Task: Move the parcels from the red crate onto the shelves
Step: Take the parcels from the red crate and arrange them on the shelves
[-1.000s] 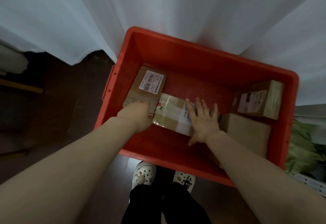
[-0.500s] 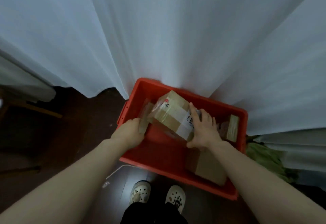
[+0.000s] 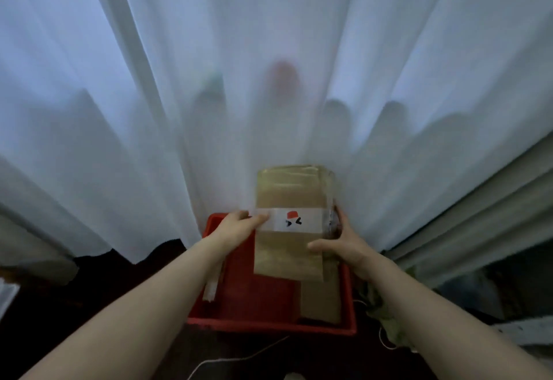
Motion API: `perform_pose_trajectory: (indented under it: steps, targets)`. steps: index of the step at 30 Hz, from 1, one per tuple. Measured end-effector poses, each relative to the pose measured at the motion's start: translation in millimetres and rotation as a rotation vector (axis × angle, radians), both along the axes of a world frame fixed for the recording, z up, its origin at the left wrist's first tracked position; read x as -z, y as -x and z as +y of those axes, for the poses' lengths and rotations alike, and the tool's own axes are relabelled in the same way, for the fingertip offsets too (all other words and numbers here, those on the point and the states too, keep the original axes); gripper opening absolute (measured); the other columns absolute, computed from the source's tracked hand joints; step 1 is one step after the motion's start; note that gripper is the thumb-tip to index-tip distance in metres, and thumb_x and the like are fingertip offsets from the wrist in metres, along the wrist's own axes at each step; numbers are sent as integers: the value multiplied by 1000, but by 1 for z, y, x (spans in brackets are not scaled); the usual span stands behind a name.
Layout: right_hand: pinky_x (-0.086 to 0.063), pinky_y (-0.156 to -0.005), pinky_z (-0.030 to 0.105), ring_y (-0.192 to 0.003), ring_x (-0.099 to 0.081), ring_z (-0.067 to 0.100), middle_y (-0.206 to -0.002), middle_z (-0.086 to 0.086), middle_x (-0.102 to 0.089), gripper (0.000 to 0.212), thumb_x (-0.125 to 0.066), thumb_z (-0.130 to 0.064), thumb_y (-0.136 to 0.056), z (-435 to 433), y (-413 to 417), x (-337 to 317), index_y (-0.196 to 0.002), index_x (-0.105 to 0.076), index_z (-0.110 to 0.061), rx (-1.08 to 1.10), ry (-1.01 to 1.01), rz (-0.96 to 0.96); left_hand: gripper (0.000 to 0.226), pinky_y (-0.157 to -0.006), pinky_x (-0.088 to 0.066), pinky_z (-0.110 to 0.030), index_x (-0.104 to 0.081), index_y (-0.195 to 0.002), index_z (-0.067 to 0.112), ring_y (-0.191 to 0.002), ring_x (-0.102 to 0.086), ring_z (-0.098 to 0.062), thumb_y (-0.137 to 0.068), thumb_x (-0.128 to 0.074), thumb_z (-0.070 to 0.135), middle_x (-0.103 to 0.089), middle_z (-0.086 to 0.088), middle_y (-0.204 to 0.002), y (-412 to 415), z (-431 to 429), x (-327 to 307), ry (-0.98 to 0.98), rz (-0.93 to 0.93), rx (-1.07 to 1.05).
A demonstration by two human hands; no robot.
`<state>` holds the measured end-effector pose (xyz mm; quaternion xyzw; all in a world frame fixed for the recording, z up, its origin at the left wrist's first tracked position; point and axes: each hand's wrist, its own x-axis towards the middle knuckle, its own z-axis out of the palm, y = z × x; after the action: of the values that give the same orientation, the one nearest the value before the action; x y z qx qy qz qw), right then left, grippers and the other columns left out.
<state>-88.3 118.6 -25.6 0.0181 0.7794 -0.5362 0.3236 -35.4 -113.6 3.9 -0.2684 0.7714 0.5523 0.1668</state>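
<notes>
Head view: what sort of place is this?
Probably a curtained room at home, not a warehouse: a sheer white curtain hangs above a dark floor, a red crate stands by it, and the left hand and right hand hold a taped cardboard parcel.

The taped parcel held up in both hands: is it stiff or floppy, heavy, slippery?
Probably stiff: the taped parcel shows straight edges between the left hand and right hand. Likely slippery, since its taped surface looks glossy. Perhaps not light, as both hands grip it above the red crate.

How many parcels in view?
2. One taped parcel held between left hand and right hand above the red crate; one plain parcel in the crate's near-right corner. Others may be hidden.
</notes>
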Motion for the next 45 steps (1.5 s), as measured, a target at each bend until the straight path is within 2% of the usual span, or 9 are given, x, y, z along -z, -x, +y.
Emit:
perform_pose_trajectory:
  steps: [7, 12, 16, 19, 24, 31, 36, 40, 45]
  targets:
    - [-37, -109, 42, -141, -24, 25, -154, 1, -16, 150, -93, -36, -48, -1, -68, -76, -150, 17, -26, 259, -184, 339, 111, -98, -46, -39, -28, -140, 27, -124, -49, -18, -51, -84, 61, -48, 3, -136, -16, 37, -66, -155, 212, 293]
    - [-35, -110, 40, -141, -22, 24, -151, -2, -17, 153, -91, -48, -44, -5, -129, -119, -149, 19, -27, 387, -187, 408, 163, -108, -36, -52, 15, -146, 30, -138, -28, -34, -24, -87, 65, -18, -10, -153, -32, 59, -89, -119, 212, 318]
    - [-47, -80, 23, -117, -54, 18, -131, -6, -55, 73, -76, -38, -75, 26, -171, -144, -137, -47, -16, 531, 166, 275, 113, -88, -52, -51, -25, -131, 23, -111, -55, -27, -43, -92, 43, -50, -6, -125, -58, 62, -118, -283, 249, 335]
    - [-48, -85, 35, -102, -60, 20, -111, 3, -67, 46, -66, -47, -77, 58, -196, -154, -112, -67, -19, 676, 313, 189, 49, -72, -54, -41, -50, -111, 24, -94, -60, -18, -72, -78, 24, -61, -3, -107, -79, 68, -138, -492, 158, 499]
    - [-42, -95, 59, -112, -60, 36, -117, 13, -67, 77, -77, -63, -55, 96, -236, -153, -119, -63, -22, 555, 461, -12, 89, -70, -57, -42, -51, -128, 26, -93, -63, -20, -44, -82, 38, -61, -9, -109, -104, 103, -149, -654, 115, 601]
    - [-56, -76, 34, -93, -68, 21, -107, 7, -71, 61, -80, -16, -68, 131, -271, -167, -126, -60, -24, 839, 552, 347, 37, -98, -48, -39, -64, -119, 23, -115, -58, -20, -84, -70, 31, -67, -3, -116, -125, 167, -167, -524, 236, 543]
    - [-54, -83, 19, -115, -52, 13, -133, -6, -48, 64, -77, -22, -78, 132, -281, -174, -136, -51, -21, 925, 268, 670, 28, -60, -56, -19, -59, -114, 5, -79, -66, -11, -88, -65, 12, -69, -8, -100, -154, 209, -185, -537, 348, 432]
    - [-27, -115, 48, -140, -25, 17, -152, -5, -27, 70, -76, -48, -72, 131, -289, -179, -135, -50, -33, 875, -99, 832, 86, -86, -56, -36, -52, -130, 16, -99, -65, -17, -57, -87, 46, -62, -2, -121, -160, 236, -191, -588, 396, 539]
    - [-24, -113, 19, -143, -14, 9, -153, -7, -22, 52, -71, -36, -82, 130, -303, -188, -130, -54, -33, 748, -168, 947, 100, -89, -50, -38, -19, -138, 7, -91, -56, -14, -65, -85, 25, -50, 4, -103, -157, 247, -188, -529, 350, 329]
